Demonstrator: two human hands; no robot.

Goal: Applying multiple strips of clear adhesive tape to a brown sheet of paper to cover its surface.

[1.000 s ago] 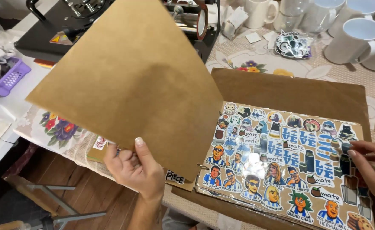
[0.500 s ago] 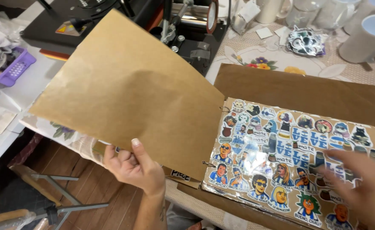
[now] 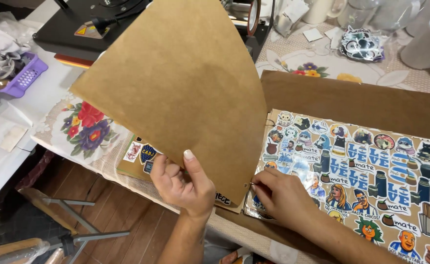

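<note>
While raised at twelve o'clock, matte brown kraft cover (image 3: 176,83) is pinched at its lower edge by left hand (image 3: 183,183), fingers closed. Right hand (image 3: 283,195), fingers curled, presses glossy sticker page (image 3: 366,171) at three o'clock.

A single camera, worn on the person's head, looks steeply down and forward over the near edge of the worktop (image 3: 371,73). It sits close: the left hand (image 3: 183,183) and right hand (image 3: 283,195) fill the lower middle of the view, with both forearms entering from the bottom edge. The far part of the worktop runs across the top of the view, its left edge lies at the left, and wooden floor (image 3: 112,215) shows below the near edge, bottom left. No second view shares the scene.
</note>
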